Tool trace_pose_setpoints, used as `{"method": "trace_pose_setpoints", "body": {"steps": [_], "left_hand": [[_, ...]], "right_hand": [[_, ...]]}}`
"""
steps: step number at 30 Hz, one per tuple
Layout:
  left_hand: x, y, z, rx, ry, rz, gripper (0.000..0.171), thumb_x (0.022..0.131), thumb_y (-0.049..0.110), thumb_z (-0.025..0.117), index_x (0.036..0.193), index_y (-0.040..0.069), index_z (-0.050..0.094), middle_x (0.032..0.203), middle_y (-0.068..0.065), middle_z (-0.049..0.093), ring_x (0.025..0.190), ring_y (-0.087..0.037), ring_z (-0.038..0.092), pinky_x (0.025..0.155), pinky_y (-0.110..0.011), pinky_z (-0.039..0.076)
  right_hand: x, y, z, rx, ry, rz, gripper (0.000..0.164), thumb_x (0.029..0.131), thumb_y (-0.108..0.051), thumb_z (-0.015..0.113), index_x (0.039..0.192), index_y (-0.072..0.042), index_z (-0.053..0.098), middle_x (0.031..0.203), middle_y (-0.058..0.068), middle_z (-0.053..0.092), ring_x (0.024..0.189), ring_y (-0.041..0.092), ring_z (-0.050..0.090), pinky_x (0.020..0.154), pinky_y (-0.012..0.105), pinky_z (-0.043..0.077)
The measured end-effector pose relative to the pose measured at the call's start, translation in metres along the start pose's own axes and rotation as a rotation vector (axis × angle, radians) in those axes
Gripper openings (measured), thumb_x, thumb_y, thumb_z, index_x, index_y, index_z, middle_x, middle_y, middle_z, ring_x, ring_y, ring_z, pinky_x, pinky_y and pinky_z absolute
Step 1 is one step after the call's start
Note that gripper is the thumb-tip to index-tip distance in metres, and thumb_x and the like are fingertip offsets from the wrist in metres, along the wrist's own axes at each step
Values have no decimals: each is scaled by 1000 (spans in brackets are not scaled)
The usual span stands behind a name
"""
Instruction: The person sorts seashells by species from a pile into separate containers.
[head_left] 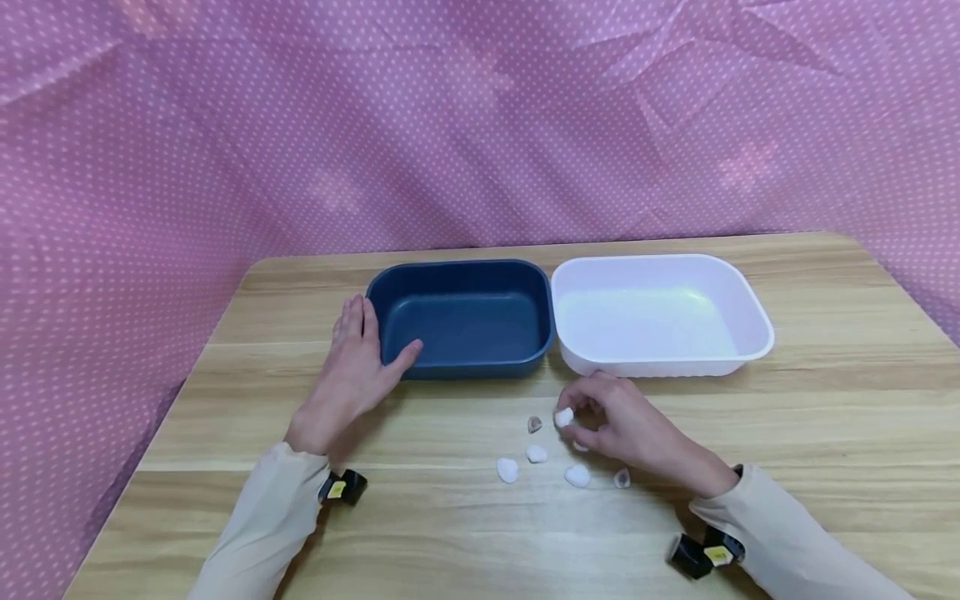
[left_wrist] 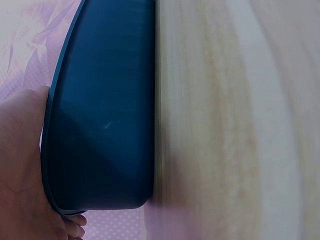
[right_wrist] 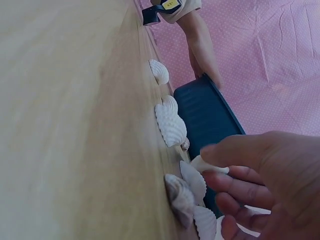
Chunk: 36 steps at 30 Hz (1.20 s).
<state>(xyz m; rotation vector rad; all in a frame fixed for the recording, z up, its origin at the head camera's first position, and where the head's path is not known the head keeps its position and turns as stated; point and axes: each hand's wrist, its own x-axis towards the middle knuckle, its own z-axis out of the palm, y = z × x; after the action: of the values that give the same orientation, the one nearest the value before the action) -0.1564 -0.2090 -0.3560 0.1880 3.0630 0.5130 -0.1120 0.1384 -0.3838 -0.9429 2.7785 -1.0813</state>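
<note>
My right hand (head_left: 626, 421) pinches a white seashell (head_left: 564, 417) between thumb and fingertips, low over the table in front of the white basin (head_left: 652, 365). In the right wrist view the held shell (right_wrist: 210, 166) shows edge-on, right beside the ribbed shells below it. Several loose shells lie around that hand, among them a white shell (head_left: 577, 476), another white shell (head_left: 507, 470) and a small brownish shell (head_left: 534, 424). With fingers straight along its left side and the thumb over its front rim, my left hand (head_left: 348, 379) rests on the dark blue basin (head_left: 465, 325).
Both basins stand side by side near the back of the wooden table (head_left: 420, 533), and no shells show inside them. Behind the table hangs a pink dotted cloth (head_left: 450, 125). A dark strap with a small block (head_left: 701, 554) sits at the right wrist.
</note>
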Motion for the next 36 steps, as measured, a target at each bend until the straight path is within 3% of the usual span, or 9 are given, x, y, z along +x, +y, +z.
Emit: {"method": "trace_pose_setpoints", "body": {"steps": [7,17,26,33,36], "left_hand": [[0,0,0,-3,-4,0,105,91,72,32,150,-7,-3,158,-26,-8,146,-35,-10,117,-51,3],[0,0,0,-7,-3,1,104,91,71,33,150,-7,-2,158,-25,-8,146,-35,-10,117,-51,3],[-1,0,0,5,8,4,105,91,72,32,150,-8,0,158,-25,-9,146,-34,-13,117,-50,2],[-1,-1,2,6,12,9,105,91,73,31,150,-8,0,158,-23,-11,146,-33,-13,117,-49,2],[-1,-1,2,4,15,12,104,91,72,32,150,-8,1,158,-23,-11,146,-33,-13,117,-50,2]], "right_hand": [[0,2,0,71,-68,-14,23,78,-3,76,96,-14,68,81,-10,61,69,8,54,60,22,49],[1,5,0,33,-100,-37,22,81,-10,78,102,-13,72,83,-11,63,69,4,53,59,21,48],[6,-7,-1,26,-13,-164,25,81,-16,79,104,-13,70,97,-7,69,80,7,59,71,26,53],[15,-18,-2,50,29,-164,25,81,-17,78,105,-13,70,93,-9,66,73,5,55,56,22,47],[19,-22,-3,78,42,-157,24,82,-15,77,104,-13,70,91,-9,65,75,5,55,58,22,47]]}}
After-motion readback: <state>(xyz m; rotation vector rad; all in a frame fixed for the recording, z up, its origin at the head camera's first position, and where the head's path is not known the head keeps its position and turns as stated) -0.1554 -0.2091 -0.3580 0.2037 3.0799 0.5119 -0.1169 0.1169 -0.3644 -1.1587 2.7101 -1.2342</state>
